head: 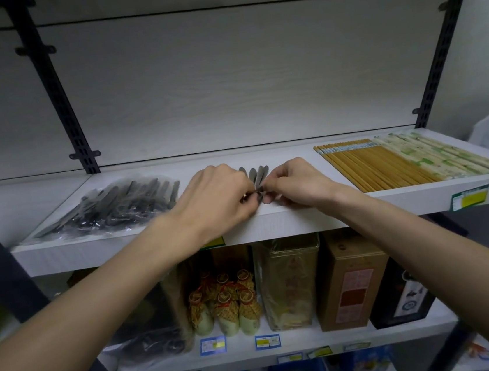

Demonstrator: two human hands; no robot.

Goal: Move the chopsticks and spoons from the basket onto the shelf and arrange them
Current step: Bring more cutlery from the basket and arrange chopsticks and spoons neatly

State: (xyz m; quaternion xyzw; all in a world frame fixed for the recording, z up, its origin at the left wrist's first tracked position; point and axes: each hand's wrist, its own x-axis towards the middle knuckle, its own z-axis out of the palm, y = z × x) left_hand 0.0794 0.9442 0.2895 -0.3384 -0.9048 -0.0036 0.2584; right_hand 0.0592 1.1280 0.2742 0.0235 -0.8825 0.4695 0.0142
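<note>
A few dark grey spoons (258,175) lie on the white shelf (287,220), bowls pointing toward the back wall. My left hand (217,194) and my right hand (294,182) meet over their handle ends, and the fingertips of both pinch the handles near the shelf's front edge. To the left lies a clear plastic bag of dark spoons (117,204). On the right side sit a row of brown wooden chopsticks (378,167) and, beside it, paper-wrapped chopsticks (444,156). The basket is out of view.
Black slotted uprights (52,85) (440,41) frame the shelf bay. The shelf below holds wrapped bottles (226,306), a gold bag (291,283), a brown box (352,283) and a dark box (402,295). Price tags (470,197) hang on the shelf fronts.
</note>
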